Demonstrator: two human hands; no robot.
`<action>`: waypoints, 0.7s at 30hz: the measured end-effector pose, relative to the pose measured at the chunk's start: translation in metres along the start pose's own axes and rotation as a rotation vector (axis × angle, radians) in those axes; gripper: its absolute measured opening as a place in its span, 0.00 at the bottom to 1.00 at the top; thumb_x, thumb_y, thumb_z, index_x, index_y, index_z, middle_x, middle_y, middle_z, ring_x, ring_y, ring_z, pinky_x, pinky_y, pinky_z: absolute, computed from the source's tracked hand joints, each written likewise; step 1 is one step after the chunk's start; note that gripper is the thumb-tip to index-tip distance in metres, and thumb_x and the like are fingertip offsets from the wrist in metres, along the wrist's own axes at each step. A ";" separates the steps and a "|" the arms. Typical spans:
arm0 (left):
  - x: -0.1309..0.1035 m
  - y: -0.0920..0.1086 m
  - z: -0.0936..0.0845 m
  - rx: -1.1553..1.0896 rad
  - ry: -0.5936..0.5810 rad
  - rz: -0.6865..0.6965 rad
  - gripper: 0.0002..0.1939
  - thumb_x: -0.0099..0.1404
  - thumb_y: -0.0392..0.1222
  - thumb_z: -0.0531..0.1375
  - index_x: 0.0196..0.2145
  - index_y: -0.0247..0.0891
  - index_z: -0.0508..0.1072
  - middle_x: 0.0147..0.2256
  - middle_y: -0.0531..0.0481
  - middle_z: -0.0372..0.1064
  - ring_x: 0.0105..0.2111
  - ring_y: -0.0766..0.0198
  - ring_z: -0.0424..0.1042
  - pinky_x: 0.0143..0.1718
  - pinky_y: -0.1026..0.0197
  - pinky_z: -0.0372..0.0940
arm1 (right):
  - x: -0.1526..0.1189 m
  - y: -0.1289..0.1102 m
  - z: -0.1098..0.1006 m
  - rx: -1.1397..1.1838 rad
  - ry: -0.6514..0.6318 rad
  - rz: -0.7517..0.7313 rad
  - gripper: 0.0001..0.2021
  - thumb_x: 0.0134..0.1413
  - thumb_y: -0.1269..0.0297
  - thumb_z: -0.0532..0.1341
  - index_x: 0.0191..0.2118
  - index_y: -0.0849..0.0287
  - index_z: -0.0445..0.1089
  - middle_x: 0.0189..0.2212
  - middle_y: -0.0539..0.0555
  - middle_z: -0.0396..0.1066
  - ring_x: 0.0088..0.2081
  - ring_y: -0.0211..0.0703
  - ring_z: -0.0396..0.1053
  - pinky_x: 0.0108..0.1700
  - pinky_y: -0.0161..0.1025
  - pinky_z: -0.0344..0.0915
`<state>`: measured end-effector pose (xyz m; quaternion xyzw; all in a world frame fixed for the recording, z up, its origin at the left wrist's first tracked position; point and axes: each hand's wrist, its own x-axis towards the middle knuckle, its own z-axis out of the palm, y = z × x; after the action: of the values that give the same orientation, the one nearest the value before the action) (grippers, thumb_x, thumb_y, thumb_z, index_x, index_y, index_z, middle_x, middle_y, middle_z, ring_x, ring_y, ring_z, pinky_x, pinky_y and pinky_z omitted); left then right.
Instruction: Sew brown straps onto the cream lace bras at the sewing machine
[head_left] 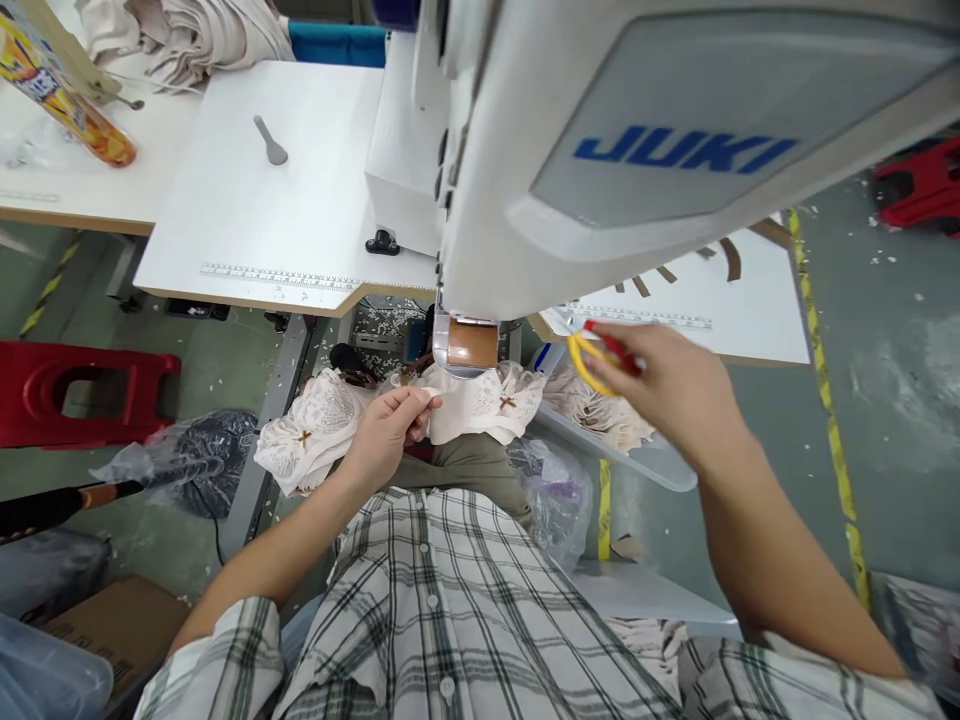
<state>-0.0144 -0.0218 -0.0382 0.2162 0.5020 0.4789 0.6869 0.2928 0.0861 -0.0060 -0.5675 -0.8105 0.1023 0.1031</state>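
White lace garments (pixel 319 425) with small brown crosses hang over my lap below the sewing machine head (pixel 495 200). My left hand (pixel 394 420) pinches a light piece of the fabric between thumb and fingers, just left of the machine's brown-topped arm end (pixel 472 345). Over the right part of the table, my right hand (pixel 660 375) is closed around scissors (pixel 596 360) with yellow and red handles. Their blades point up and left, near the table's front edge, apart from the fabric.
A white table (pixel 285 190) bears a grey tool (pixel 270 142). Brown strips (pixel 729 260) lie at the right. A clear bin (pixel 660 470) of fabric stands right of my lap. A red stool (pixel 82 395) and a drink bottle (pixel 67 100) are at left.
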 end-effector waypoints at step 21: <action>-0.007 -0.065 0.027 0.057 -0.382 -0.125 0.46 0.61 0.70 0.57 0.68 0.46 0.50 0.48 0.41 0.73 0.45 0.52 0.76 0.47 0.48 0.68 | -0.020 -0.088 0.066 1.744 -0.240 0.590 0.13 0.51 0.55 0.68 0.31 0.58 0.68 0.23 0.46 0.70 0.22 0.33 0.65 0.25 0.30 0.66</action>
<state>0.0383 -0.0526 -0.0746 0.2911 0.3884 0.3710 0.7917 0.2022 0.0344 -0.0452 -0.4582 -0.2750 0.7557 0.3784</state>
